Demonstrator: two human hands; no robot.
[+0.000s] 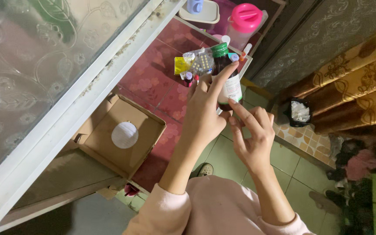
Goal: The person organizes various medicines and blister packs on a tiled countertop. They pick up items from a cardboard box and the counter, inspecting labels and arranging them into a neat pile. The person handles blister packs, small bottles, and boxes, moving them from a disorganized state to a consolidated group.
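Brown medicine bottle with green cap and white label, held roughly upright in mid-air over the floor-side edge of the red-tiled surface, just in front of the loose blister packs and yellow packet lying near that edge. Left hand wrapped around the bottle from behind, fingers closed on the glass, forefinger stretched up along its side toward the cap. Right hand just below and beside, fingers loosely curled and holding nothing, forefinger tip touching the lower rim of the label. Judged step in hand: steadying and examining the bottle, cap not yet removed. Judged requirement for a further move: a firm left grip on the body, with the right hand free to rise to the cap. Open cardboard box with a round white patch at the window-side edge; pink-lidded jug at the far corner; green-tiled floor below.
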